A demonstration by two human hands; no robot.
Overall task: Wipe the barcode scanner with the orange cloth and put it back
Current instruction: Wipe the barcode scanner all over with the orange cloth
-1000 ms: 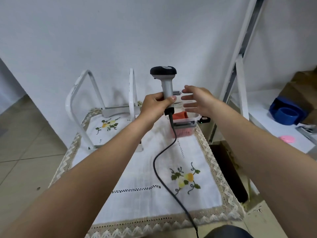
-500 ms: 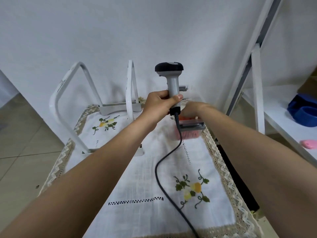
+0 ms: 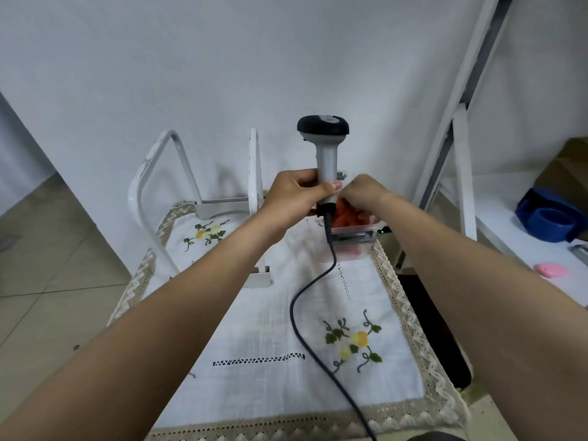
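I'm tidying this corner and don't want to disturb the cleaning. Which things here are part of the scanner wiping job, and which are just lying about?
In use:
barcode scanner, held in left hand
orange cloth in clear container, right hand reaching into it

Lying about:
white rack
blue object
pink item

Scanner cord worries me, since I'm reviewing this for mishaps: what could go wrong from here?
1. The black cord trails across the tablecloth past the clear container; swinging the barcode scanner could snag it.
2. The right hand reaches into the container for the orange cloth; pulling might tip or drag it off the near edge.
3. The left hand grips only the handle's lower end, so wiping could twist it loose.
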